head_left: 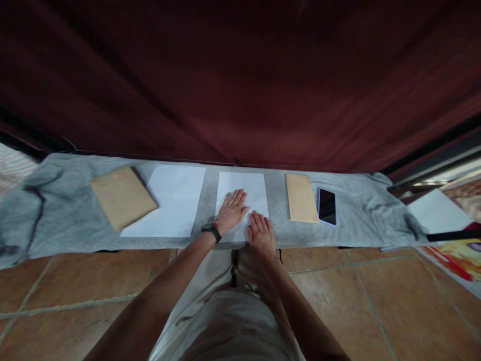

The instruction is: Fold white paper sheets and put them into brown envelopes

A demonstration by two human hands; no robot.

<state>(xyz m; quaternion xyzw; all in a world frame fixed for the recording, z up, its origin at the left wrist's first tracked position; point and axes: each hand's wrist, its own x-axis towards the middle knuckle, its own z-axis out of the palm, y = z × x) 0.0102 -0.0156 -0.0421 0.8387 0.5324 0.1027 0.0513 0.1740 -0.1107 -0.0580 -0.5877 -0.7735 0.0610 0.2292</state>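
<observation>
Facing you, a dark red curtain (240, 90) hangs in soft folds — dim, and darkest toward the top. Below it, a long, narrow surface (206, 200) wears grey cloth (364, 208). Your orange-brown tiled floor (330, 306) shows pale joints (80, 304) — a dark bar (432, 150) slants at right.

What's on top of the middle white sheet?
The left hand and right hand rest on the middle white sheet. What they cover, including its near right corner, can't be seen.
</observation>
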